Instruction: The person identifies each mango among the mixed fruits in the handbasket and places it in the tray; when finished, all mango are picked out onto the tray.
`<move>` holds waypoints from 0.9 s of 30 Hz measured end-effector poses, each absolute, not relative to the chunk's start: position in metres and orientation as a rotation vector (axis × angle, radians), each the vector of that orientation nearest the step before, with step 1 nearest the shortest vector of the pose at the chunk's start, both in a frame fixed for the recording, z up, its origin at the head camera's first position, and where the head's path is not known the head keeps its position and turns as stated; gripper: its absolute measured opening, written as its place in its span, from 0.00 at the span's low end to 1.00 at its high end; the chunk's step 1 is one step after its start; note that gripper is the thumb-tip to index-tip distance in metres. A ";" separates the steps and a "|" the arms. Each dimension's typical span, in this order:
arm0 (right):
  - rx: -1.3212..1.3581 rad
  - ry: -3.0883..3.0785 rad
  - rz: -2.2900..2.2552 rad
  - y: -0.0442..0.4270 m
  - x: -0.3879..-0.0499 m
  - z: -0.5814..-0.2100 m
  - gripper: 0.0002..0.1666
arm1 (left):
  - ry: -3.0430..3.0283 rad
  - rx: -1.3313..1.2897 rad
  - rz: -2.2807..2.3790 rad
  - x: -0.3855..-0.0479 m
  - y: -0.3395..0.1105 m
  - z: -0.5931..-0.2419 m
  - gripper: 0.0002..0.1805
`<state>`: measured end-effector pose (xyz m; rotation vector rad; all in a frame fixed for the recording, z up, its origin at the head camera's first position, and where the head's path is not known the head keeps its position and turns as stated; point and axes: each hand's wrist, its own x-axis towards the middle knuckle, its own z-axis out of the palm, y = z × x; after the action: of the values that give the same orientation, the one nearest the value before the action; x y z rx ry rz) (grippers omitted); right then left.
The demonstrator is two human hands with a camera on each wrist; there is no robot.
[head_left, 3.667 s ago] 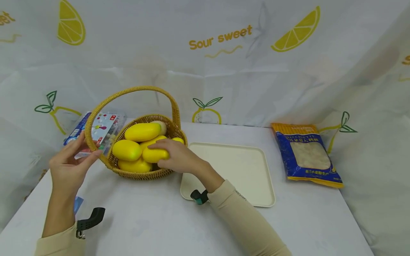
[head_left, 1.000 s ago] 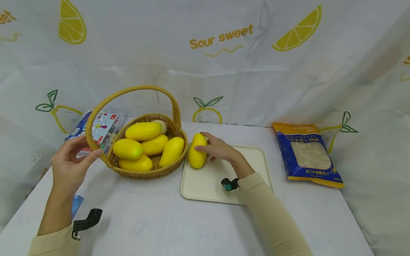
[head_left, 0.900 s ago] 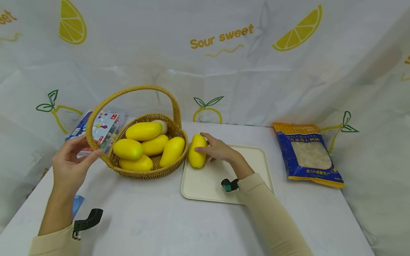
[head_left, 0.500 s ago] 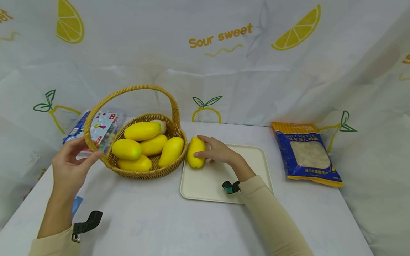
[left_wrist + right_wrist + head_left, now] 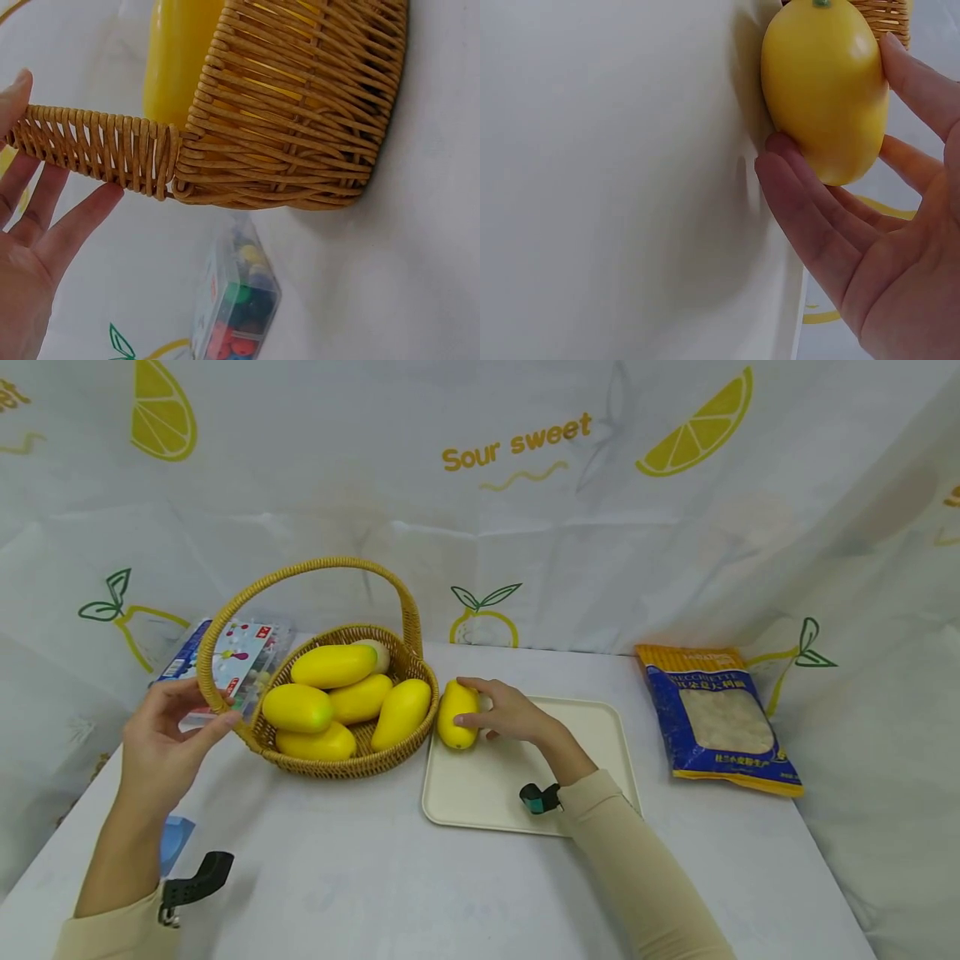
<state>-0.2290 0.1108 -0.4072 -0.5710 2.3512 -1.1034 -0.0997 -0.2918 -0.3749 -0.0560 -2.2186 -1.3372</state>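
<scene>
At the left of the head view my left hand (image 5: 161,747) pinches the lower left part of the wicker basket's handle (image 5: 300,575). The wicker basket (image 5: 360,768) holds several yellow mangoes (image 5: 297,708) and one pale, whitish fruit (image 5: 378,653) at the back. To its right, my right hand (image 5: 513,714) holds a yellow mango (image 5: 456,717) upright over the left edge of the cream tray (image 5: 480,802), thumb on one side and fingers round the other. In the right wrist view this mango (image 5: 821,82) shows a small green stem spot; its contact with the tray is partly hidden.
Behind the basket lies a clear box (image 5: 258,652) of coloured pieces. A blue and orange pasta bag (image 5: 723,722) rests at the right of the white table (image 5: 360,877). A blue item (image 5: 176,842) is partly hidden beside the left wrist. A printed curtain (image 5: 525,560) hangs behind.
My right hand has taken the mango out of the basket and moved it right to the tray's left edge. In the last second it has shifted only slightly. The left hand stays on the handle.
</scene>
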 end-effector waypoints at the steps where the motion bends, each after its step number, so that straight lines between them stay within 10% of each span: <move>1: -0.570 2.353 -1.101 0.111 -0.229 -0.407 0.44 | -2.223 -0.056 -1.339 -0.100 -0.292 -0.375 0.29; 27: -0.757 2.485 -0.984 0.107 -0.236 -0.379 0.45 | -2.261 -0.074 -1.340 -0.100 -0.294 -0.377 0.30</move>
<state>-0.2358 0.1069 -0.3793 -0.7574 2.4855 -0.9838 -0.1002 -0.2943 -0.3774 -0.0737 -2.2607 -1.3404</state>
